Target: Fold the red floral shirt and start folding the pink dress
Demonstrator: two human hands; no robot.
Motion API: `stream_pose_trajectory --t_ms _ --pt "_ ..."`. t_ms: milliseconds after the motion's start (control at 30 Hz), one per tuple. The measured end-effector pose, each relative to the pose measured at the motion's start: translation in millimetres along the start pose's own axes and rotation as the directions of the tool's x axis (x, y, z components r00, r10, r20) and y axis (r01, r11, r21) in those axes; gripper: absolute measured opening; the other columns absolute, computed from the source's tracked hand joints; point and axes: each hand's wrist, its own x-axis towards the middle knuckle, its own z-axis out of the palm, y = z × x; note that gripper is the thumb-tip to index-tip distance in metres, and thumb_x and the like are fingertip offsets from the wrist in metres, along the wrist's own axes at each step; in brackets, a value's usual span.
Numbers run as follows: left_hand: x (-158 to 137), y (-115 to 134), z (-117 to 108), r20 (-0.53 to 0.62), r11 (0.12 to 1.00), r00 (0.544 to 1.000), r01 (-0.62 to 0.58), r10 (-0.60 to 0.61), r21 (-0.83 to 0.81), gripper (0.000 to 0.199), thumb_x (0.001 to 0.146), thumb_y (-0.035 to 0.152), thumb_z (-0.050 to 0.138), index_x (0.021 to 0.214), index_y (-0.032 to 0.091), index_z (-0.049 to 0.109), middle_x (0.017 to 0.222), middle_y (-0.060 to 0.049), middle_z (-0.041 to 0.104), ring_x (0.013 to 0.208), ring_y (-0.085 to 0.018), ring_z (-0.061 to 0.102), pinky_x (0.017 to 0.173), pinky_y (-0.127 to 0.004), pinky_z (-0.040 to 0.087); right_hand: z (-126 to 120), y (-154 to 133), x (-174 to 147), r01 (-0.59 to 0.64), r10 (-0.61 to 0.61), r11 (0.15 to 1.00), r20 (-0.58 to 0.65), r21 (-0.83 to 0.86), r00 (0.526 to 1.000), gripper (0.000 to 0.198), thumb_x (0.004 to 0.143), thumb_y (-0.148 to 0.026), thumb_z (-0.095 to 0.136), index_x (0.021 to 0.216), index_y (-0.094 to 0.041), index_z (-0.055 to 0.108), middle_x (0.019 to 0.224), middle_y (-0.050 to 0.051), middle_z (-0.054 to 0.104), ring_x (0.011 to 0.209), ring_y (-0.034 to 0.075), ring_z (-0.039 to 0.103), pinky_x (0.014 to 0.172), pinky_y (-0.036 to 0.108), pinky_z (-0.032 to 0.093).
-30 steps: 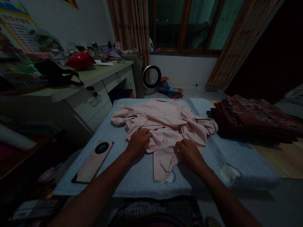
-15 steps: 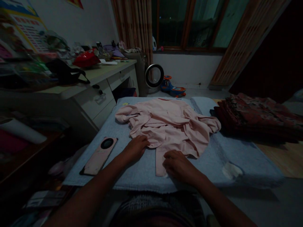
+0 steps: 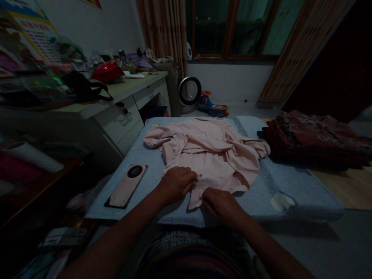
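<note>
A pale pink shirt lies rumpled on a blue cloth, its sleeves spread to both sides. My left hand is closed on the shirt's near edge, fingers pinching the fabric. Just right of it, my right hand grips the same near part, beside a narrow strip that hangs toward me. The fingertips of both hands are partly hidden by the fabric and the knuckles. A pink phone with a round black camera ring lies left of my left forearm.
Folded dark red patterned textiles are stacked at the right. A white patch shows on the blue cloth's near right. A cluttered desk stands at the left. Beyond are a round-framed fan and a blue-orange ride-on toy.
My left hand has moved right, toward my right hand, and drawn the shirt's near edge with it. The strip between the hands is now bunched and slightly lifted.
</note>
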Motion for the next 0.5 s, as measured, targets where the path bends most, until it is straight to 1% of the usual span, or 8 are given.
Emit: stream_pose_trajectory --t_ms 67,133,200,267,333,400,467,500 --pt "-1.0 10.7 4.7 0.102 1.0 0.995 -0.013 0.014 -0.005 0.015 0.091 0.023 0.051 0.098 0.021 0.064 0.091 -0.007 0.067 0.085 -0.023 0.062 0.074 -0.033 0.046 1.2 -0.3 -3.8 -0.001 0.001 1.0 0.068 -0.008 0.998 0.013 0.094 -0.019 0.048 0.094 -0.018 0.061 0.092 0.005 0.065 0.079 0.017 0.061 0.068 0.026 0.04" --pt "-2.8 19.2 12.0 0.182 0.999 0.983 -0.014 0.023 -0.051 0.016 0.09 0.021 0.052 0.098 0.021 0.065 0.093 -0.007 0.068 0.088 -0.024 0.063 0.075 -0.033 0.048 2.2 1.0 -7.3 0.002 -0.002 1.0 0.091 0.01 0.996 0.014 0.093 -0.02 0.049 0.096 -0.018 0.063 0.097 0.006 0.065 0.081 0.017 0.062 0.069 0.026 0.041" --pt "-6.6 24.8 18.4 0.234 0.992 0.971 -0.019 0.047 -0.122 0.021 0.086 0.015 0.052 0.101 0.021 0.065 0.097 -0.007 0.07 0.093 -0.024 0.064 0.079 -0.034 0.049 1.8 2.4 -10.3 0.005 -0.011 0.998 0.088 0.063 0.996 0.013 0.091 -0.02 0.052 0.097 -0.018 0.064 0.1 0.006 0.065 0.084 0.017 0.062 0.072 0.026 0.042" --pt "-12.7 27.9 21.4 0.256 0.981 0.964 -0.029 0.079 -0.193 0.027 0.083 0.011 0.052 0.104 0.021 0.065 0.101 -0.007 0.07 0.096 -0.024 0.064 0.084 -0.035 0.049 -0.3 3.6 -12.9 0.001 -0.014 0.988 0.082 0.151 0.997 0.014 0.09 -0.022 0.055 0.098 -0.018 0.065 0.099 0.006 0.066 0.086 0.017 0.063 0.075 0.025 0.043" --pt "-20.0 28.2 20.4 0.248 0.965 0.963 -0.039 0.106 -0.261 0.032 0.082 0.012 0.053 0.11 0.022 0.064 0.105 -0.007 0.069 0.098 -0.023 0.063 0.088 -0.035 0.048 -4.3 5.7 -14.8 -0.016 -0.002 0.972 0.075 0.236 0.997 0.015 0.09 -0.025 0.057 0.099 -0.018 0.066 0.096 0.005 0.068 0.085 0.017 0.063 0.074 0.025 0.044" --pt "-25.9 24.3 16.8 0.213 0.935 0.969 -0.044 0.126 -0.352 0.031 0.085 0.02 0.057 0.116 0.023 0.062 0.111 -0.007 0.068 0.103 -0.023 0.062 0.093 -0.036 0.048 -10.2 11.9 -16.1 -0.045 0.031 0.96 0.056 0.275 0.998 0.017 0.092 -0.028 0.055 0.098 -0.018 0.067 0.091 0.005 0.07 0.08 0.017 0.063 0.071 0.025 0.044" --pt "-27.8 13.5 12.5 0.117 0.895 0.99 -0.02 0.081 -0.446 0.029 0.089 0.031 0.058 0.116 0.023 0.063 0.121 -0.009 0.065 0.112 -0.023 0.06 0.099 -0.037 0.046 -18.4 25.3 -16.3 -0.067 0.076 0.965 -0.026 0.255 0.997 0.019 0.093 -0.03 0.052 0.095 -0.018 0.067 0.088 0.005 0.069 0.078 0.017 0.062 0.072 0.027 0.045" --pt "-26.6 5.0 10.7 0.042 0.878 0.999 0.008 0.014 -0.479 0.027 0.091 0.034 0.056 0.114 0.023 0.064 0.126 -0.009 0.062 0.117 -0.023 0.058 0.102 -0.037 0.045 -23.3 35.1 -15.9 -0.072 0.097 0.97 -0.098 0.231 0.991 0.02 0.093 -0.03 0.051 0.094 -0.018 0.067 0.089 0.006 0.069 0.08 0.019 0.062 0.074 0.029 0.046"
